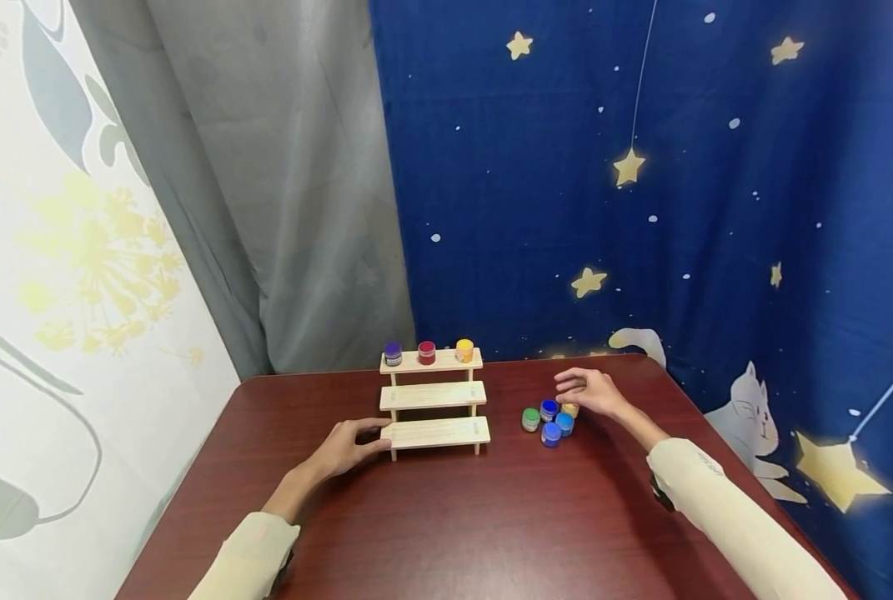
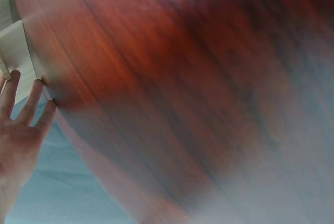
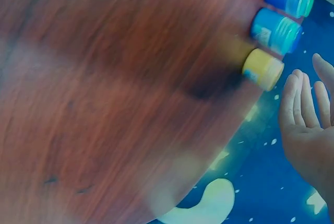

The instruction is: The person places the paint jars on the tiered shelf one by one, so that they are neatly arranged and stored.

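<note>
A three-step wooden stand [image 1: 434,432] stands on the table, with a purple paint jar [image 1: 393,353], a red paint jar [image 1: 427,352] and a yellow paint jar [image 1: 464,350] on its top step. At the left end of the lowest step, my left hand [image 1: 344,448] holds the board between thumb and fingers. Over to the right, my right hand [image 1: 592,392] hovers with fingers loosely bent and nothing in them. Just below it is a yellow-orange jar [image 3: 263,70], partly covered in the head view. Beside that jar stand a green jar [image 1: 531,420], a dark blue jar [image 1: 549,409], a light blue jar [image 1: 564,423] and a violet-blue jar [image 1: 551,434].
The dark red wooden table [image 1: 446,525] has rounded far corners. Behind it hang a grey curtain [image 1: 303,208] and a blue curtain [image 1: 521,167] with stars. A white patterned curtain [image 1: 78,333] borders the left side.
</note>
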Demonstrator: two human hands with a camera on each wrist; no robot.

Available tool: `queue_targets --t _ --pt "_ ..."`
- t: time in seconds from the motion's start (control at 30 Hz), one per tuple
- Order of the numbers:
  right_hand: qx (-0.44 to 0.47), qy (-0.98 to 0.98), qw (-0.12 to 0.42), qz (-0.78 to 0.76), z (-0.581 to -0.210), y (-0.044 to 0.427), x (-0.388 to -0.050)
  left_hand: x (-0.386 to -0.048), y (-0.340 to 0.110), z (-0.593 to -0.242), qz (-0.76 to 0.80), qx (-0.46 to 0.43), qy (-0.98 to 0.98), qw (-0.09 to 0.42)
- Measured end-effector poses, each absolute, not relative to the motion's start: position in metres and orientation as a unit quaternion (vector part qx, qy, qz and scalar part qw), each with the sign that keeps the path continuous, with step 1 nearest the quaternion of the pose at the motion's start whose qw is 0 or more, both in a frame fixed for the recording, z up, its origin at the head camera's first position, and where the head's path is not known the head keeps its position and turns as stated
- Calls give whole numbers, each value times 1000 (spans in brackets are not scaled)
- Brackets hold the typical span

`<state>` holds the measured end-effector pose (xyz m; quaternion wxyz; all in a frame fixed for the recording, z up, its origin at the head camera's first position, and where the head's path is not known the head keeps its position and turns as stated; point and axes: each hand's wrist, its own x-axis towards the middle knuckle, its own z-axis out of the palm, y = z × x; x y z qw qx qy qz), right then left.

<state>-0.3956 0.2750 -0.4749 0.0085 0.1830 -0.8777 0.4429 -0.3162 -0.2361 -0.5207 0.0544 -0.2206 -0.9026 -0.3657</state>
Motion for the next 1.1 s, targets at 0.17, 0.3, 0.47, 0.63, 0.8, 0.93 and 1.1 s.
queue_targets --t 0.17,0.3,0.47,0.63,0.8,0.93,1.1 --pt "156 -877 5 454 -481 286 -395 -316 -237 -521 -364 -222 -903 55" --pt "144 -881 11 450 -485 293 -397 -315 -239 -520 -364 -223 -903 54" --pt "141 -884 15 446 -489 299 -398 -314 -240 -522 -363 -227 -902 52" --pt "126 -893 15 432 -493 304 -398 -314 -240 -522 -366 -223 -902 50" --pt "130 -893 13 430 -497 306 -397 -314 -238 -521 -367 -219 -903 49" --pt "122 -889 4 441 -500 307 -397 -315 -237 -521 -368 -223 -901 52" --pt "118 -887 -14 447 -504 309 -396 -317 -237 -520 -372 -224 -900 50"
